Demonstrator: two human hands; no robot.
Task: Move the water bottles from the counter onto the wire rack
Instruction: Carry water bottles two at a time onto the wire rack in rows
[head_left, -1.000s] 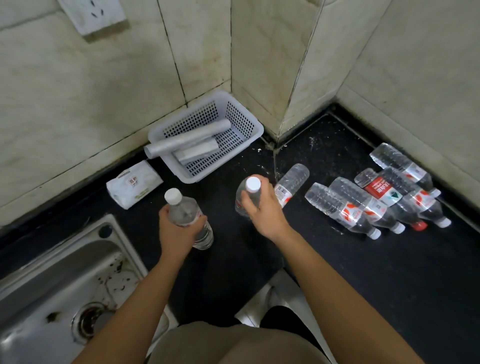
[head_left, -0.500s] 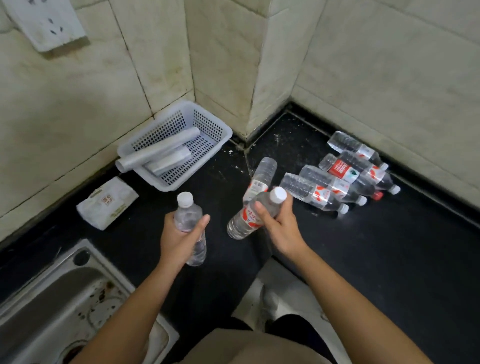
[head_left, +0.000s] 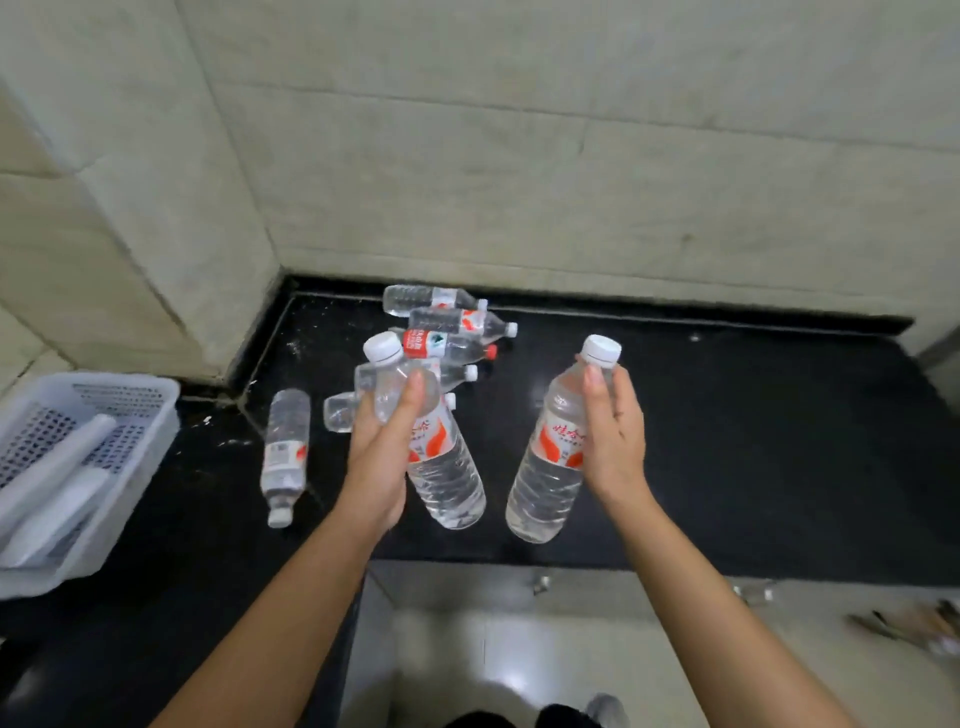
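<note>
My left hand (head_left: 382, 457) grips a clear water bottle (head_left: 441, 467) with a white cap and red label, held upright above the black counter (head_left: 753, 441). My right hand (head_left: 613, 441) grips a second such bottle (head_left: 545, 467) by its upper part, cap up. Both bottles are lifted off the counter. Behind them several bottles (head_left: 452, 332) lie in a pile near the back wall. One more bottle (head_left: 284, 452) lies alone to the left, cap toward me. No wire rack is in view.
A white plastic basket (head_left: 130, 395) with rolled white items sits at the left on the counter. Tiled walls close the back and left corner. The counter's front edge runs below my hands, with pale floor (head_left: 519, 665) and small objects (head_left: 909, 623) beneath.
The view has swung right; the sink and tissue pack have left it. Both hands have lifted their bottles higher and further right. The right-hand bottle has turned from tilted to upright.
</note>
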